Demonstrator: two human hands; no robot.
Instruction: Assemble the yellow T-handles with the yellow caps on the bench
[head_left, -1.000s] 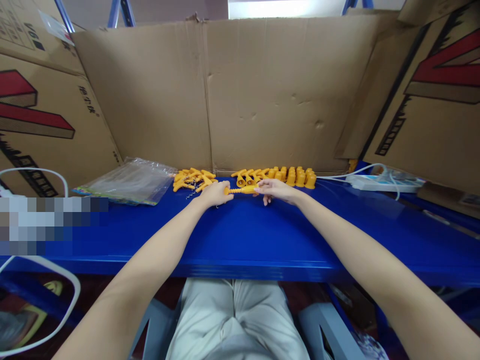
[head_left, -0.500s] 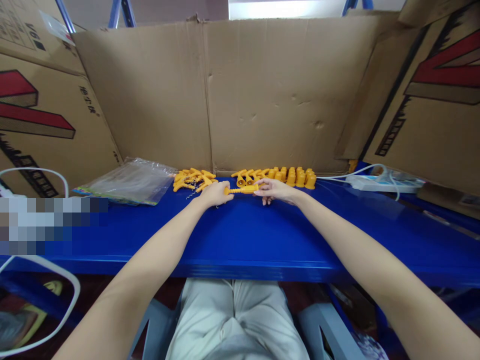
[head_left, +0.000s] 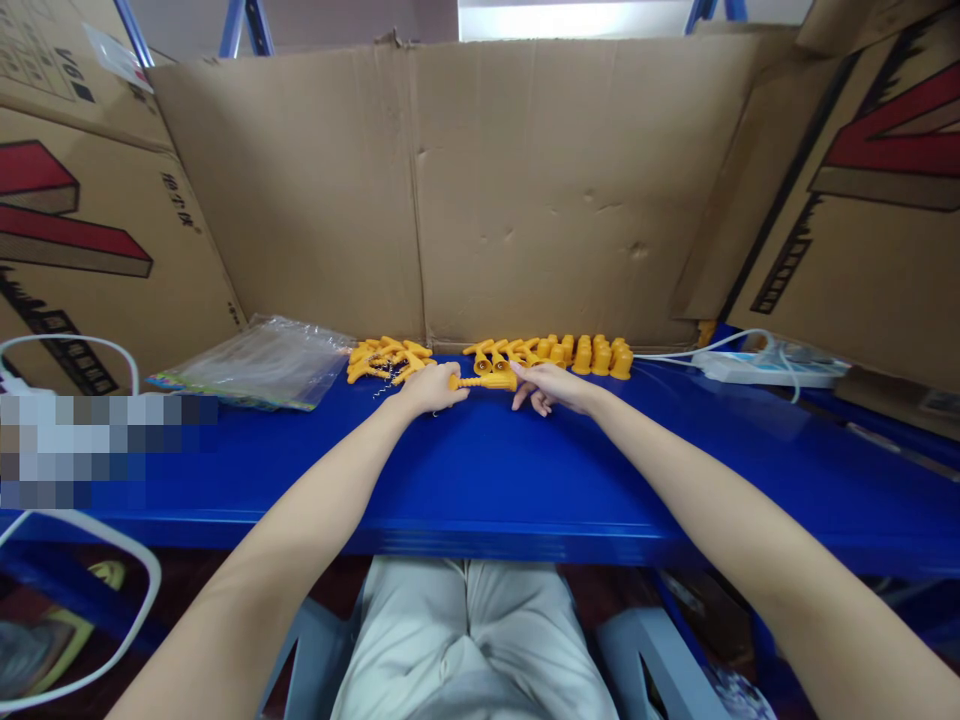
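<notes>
Left hand: The left hand [head_left: 433, 388] is curled snugly around the left end of a yellow plastic twisty stick with a fat, smooth end [head_left: 491, 381].
Right hand: The right hand [head_left: 555, 387] has bent fingers and touches the fat end; I cannot tell if it is pinching.
Twisty stick: It lies sideways between the two hands, bumpy on the left like a screw, smooth and wider on the right.
Open bells: Just behind the stick are yellow plastic bell shapes with round open ends [head_left: 481, 363]; what is inside is too small to tell.
Cups: Behind and right of the stick, yellow plastic cup shapes [head_left: 600, 355] stand in rows; their insides are hidden.
Handles: Left of the stick is a heap of yellow plastic T-shaped handles [head_left: 382, 350], with thin curly metal wires [head_left: 387, 370] beside them.
Bag: Farther left of the stick lies a flat, see-through plastic bag [head_left: 262, 360].
Table: Blue and shiny [head_left: 480, 470], under the stick.
Wall: Tall brown cardboard [head_left: 562, 190], behind the stick.
</notes>
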